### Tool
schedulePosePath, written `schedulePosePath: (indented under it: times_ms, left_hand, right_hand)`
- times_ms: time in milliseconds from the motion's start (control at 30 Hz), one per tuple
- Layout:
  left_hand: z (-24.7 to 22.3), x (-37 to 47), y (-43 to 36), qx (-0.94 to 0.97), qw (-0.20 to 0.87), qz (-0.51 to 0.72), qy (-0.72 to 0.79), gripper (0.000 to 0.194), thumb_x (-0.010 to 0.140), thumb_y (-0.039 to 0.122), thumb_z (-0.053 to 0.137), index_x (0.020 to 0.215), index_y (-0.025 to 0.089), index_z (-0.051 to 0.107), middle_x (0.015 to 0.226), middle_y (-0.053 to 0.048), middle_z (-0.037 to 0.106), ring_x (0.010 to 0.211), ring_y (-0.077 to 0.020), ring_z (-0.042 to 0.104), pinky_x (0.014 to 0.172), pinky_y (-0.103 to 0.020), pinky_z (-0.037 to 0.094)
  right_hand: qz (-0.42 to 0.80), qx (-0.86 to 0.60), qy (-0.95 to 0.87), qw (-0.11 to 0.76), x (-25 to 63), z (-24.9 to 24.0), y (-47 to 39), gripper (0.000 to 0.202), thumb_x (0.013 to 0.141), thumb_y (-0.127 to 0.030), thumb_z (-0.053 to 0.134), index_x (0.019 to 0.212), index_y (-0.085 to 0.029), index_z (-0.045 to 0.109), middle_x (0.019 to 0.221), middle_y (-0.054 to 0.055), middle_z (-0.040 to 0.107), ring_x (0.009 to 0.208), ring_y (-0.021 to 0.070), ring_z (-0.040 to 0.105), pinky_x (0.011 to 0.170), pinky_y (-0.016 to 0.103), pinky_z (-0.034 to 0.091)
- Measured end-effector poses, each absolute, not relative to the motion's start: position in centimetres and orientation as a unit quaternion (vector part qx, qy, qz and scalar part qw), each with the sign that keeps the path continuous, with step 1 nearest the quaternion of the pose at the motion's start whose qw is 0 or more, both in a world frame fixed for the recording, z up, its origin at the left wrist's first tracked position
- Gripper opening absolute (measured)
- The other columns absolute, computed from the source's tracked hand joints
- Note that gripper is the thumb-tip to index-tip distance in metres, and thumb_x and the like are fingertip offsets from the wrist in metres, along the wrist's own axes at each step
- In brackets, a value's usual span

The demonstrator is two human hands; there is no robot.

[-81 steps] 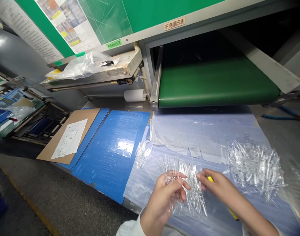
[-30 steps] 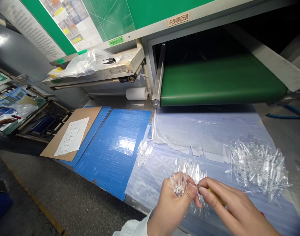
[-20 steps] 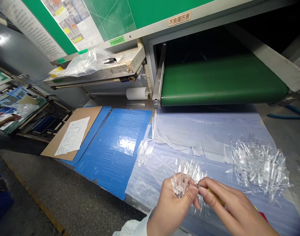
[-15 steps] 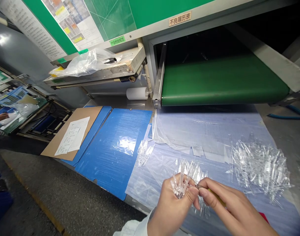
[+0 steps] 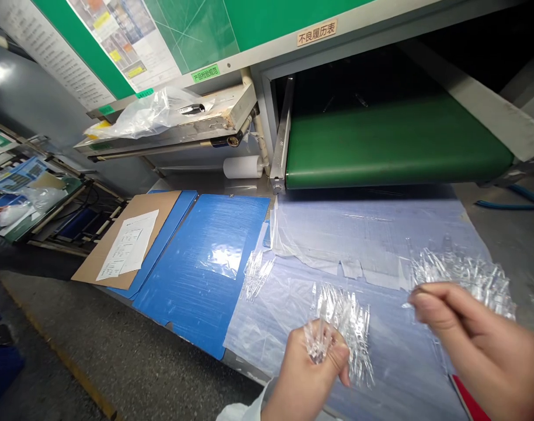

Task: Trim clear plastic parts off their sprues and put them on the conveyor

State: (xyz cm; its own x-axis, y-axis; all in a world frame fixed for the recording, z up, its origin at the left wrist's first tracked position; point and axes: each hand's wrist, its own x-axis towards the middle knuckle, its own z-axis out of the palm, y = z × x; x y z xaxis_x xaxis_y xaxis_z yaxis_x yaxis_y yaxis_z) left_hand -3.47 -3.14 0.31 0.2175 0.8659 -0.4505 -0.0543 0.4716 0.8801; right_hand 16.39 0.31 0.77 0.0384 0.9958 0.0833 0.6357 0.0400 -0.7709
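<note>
My left hand is closed around a bundle of clear plastic pieces whose ends stick up from the fist. Behind and beside it, a middle pile of similar pieces lies on the bluish sheet. My right hand is in front of a larger clear pile at the right and partly covers it. Its thumb and forefinger are pinched together; what they hold, if anything, is too small to make out. A small group of clear pieces lies at the sheet's left edge.
A green conveyor belt stands behind the sheet. Blue boards and cardboard with papers lie left. Blue-handled pliers are at the right, a red object at the lower right. A shelf holds a plastic bag.
My right hand has moved away from my left hand to the right, over the large pile. My left hand still grips its bundle, and more of the middle pile shows.
</note>
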Motion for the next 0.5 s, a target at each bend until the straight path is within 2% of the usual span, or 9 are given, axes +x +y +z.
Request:
schedulePosePath:
  times_ms: [100, 200, 367, 500]
  left_hand:
    - [0.6, -3.5, -2.8, 0.381, 0.675, 0.353, 0.524, 0.037, 0.081, 0.051, 0.060, 0.071, 0.016, 0.054, 0.053, 0.003, 0.052, 0.057, -0.0119, 0.049, 0.067, -0.026, 0.038]
    - [0.9, -3.5, -2.7, 0.367, 0.701, 0.354, 0.499, 0.036, 0.079, 0.051, 0.063, 0.076, 0.015, 0.057, 0.053, 0.003, 0.052, 0.055, -0.0109, 0.047, 0.062, -0.025, 0.037]
    - [0.1, -3.1, -2.9, 0.349, 0.714, 0.363, 0.486, 0.032, 0.079, 0.046, 0.065, 0.077, 0.015, 0.057, 0.052, 0.003, 0.053, 0.055, -0.0105, 0.049, 0.063, -0.025, 0.036]
    - [-1.9, -3.9, -2.9, 0.224, 0.713, 0.447, 0.492, 0.037, 0.067, 0.041, 0.078, 0.082, 0.013, 0.059, 0.065, 0.001, 0.058, 0.054, -0.0073, 0.045, 0.057, -0.022, 0.033]
  right_hand:
    - [0.315, -0.598, -0.679, 0.287, 15.1, 0.1, 0.3, 0.024, 0.084, -0.049, 0.053, 0.078, -0.026, 0.054, 0.062, -0.002, 0.059, 0.048, 0.0153, 0.055, 0.042, 0.024, 0.042]
    - [0.375, -0.588, -0.674, 0.243, 13.4, -0.4, 0.0, 0.019, 0.077, -0.043, 0.060, 0.076, -0.026, 0.051, 0.058, -0.005, 0.053, 0.047, 0.0133, 0.051, 0.045, 0.023, 0.042]
    - [0.481, -0.600, -0.589, 0.249, 12.1, -0.3, 1.1, 0.024, 0.075, -0.047, 0.055, 0.081, -0.024, 0.058, 0.064, -0.002, 0.057, 0.055, 0.0160, 0.054, 0.052, 0.026, 0.042]
    - [0.553, -0.543, -0.597, 0.208, 11.6, -0.6, 3.8, 0.032, 0.079, -0.046, 0.053, 0.059, -0.021, 0.052, 0.056, -0.002, 0.052, 0.053, 0.0126, 0.050, 0.052, 0.025, 0.042]
